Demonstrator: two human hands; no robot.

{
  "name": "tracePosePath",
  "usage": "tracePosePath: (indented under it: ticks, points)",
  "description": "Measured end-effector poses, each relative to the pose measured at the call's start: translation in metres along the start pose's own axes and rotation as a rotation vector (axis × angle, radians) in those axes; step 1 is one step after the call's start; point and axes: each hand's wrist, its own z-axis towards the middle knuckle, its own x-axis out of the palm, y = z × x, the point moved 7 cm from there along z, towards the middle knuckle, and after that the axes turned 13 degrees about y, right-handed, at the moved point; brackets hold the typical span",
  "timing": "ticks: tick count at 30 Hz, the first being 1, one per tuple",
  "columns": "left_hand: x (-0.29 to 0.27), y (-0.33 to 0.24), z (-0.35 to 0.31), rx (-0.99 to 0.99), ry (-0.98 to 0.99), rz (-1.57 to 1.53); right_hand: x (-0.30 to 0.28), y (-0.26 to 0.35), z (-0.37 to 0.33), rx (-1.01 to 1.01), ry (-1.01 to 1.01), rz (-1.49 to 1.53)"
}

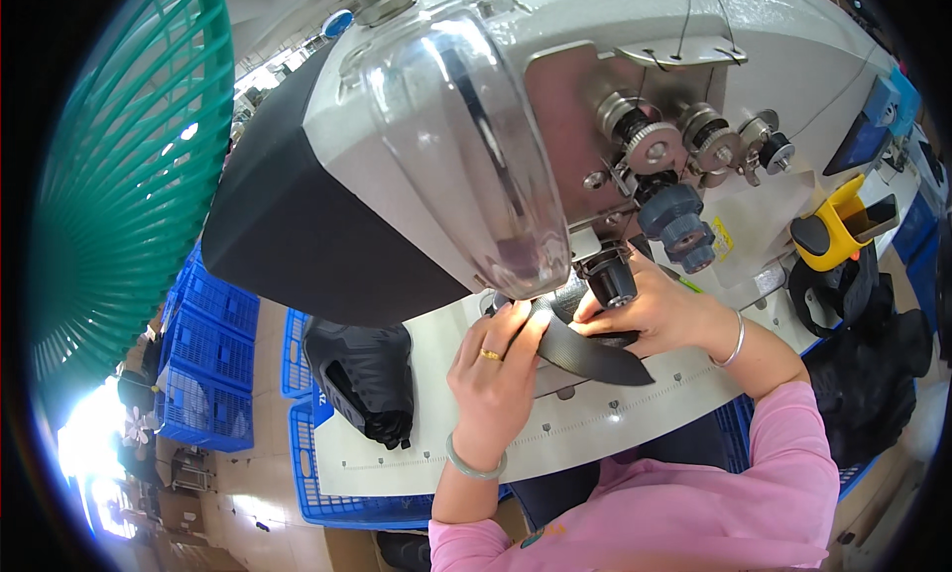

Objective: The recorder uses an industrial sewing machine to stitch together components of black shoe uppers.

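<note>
Both my hands are at the sewing machine (397, 166), below its thread-tension knobs. A black shoe piece (600, 359) lies between them, with a curved, pointed flap sticking out toward me. My left hand (496, 359), with a ring and a bangle, presses its fingertips on the left edge of the piece. From the other side, my right hand (659, 314) pinches it, its fingers partly behind a dark machine part (608, 278). The needle point is hidden. A black shoe upper (362, 382) rests on the white table (496, 443) to the left.
A green fan guard (134, 175) fills the far left. Blue crates (210, 349) are stacked on the floor; another blue crate (302, 463) sits below the table's left edge. At right are a yellow holder (833, 225) and a pile of black pieces (873, 369).
</note>
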Motion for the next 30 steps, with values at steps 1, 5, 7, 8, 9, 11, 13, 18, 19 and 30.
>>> tracePosePath:
  ticks: [1, 5, 7, 8, 9, 11, 13, 18, 19, 30]
  points:
    - [0.0, -0.001, -0.001, 0.0, 0.0, 0.001, -0.001, -0.002, -0.001, -0.004, -0.018, 0.064]
    - [-0.001, -0.006, -0.002, 0.052, 0.034, 0.09, 0.005, -0.003, -0.005, 0.016, -0.086, 0.084]
    - [-0.003, -0.007, -0.003, 0.057, 0.034, 0.095, 0.013, -0.008, -0.01, 0.109, -0.06, 0.063]
    - [-0.002, -0.007, -0.002, 0.059, 0.042, 0.105, 0.014, -0.009, -0.011, 0.109, -0.059, 0.062]
    - [0.0, -0.008, -0.001, 0.061, 0.049, 0.115, 0.014, -0.01, -0.012, 0.114, -0.067, 0.041]
    - [0.0, -0.008, -0.001, 0.054, 0.045, 0.11, 0.014, -0.01, -0.011, 0.115, -0.074, 0.021]
    - [-0.002, -0.006, -0.002, 0.046, 0.042, 0.108, 0.011, -0.008, -0.007, 0.111, -0.103, 0.006]
    - [0.0, -0.003, 0.005, 0.03, 0.057, 0.058, 0.006, -0.011, -0.002, 0.048, -0.17, 0.015]
    - [0.001, -0.003, 0.006, 0.031, 0.057, 0.056, 0.004, -0.01, -0.002, 0.018, -0.185, 0.032]
    - [-0.004, -0.002, 0.01, 0.097, 0.049, 0.05, 0.005, -0.007, 0.0, 0.072, -0.07, -0.229]
